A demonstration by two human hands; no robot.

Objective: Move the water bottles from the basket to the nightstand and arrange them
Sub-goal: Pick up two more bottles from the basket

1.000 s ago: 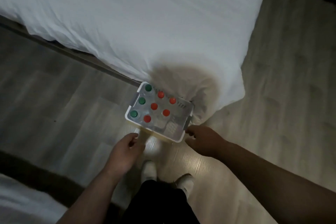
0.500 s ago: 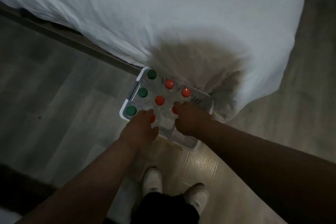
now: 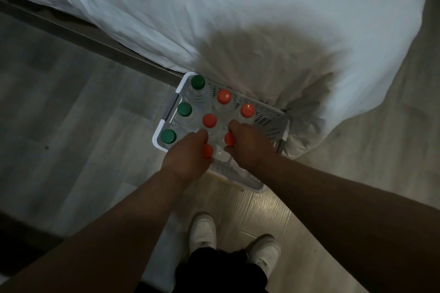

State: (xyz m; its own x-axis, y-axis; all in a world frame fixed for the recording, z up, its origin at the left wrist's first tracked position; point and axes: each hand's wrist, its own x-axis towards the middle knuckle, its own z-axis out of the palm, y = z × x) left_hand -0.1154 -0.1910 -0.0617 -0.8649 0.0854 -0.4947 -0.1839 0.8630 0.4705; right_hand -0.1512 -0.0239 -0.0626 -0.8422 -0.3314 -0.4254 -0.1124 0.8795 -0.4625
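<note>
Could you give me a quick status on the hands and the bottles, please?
Left hand grips nearest red-capped bottle. Right hand grips neighbouring red-capped bottle. All eight bottles in basket, on floor by bed. Nothing blocking the lift.

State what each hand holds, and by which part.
The left hand grips the nearest red-capped bottle around its neck, just under the cap. The right hand grips the neighbouring red-capped bottle likewise. Both stand in the basket.
</note>
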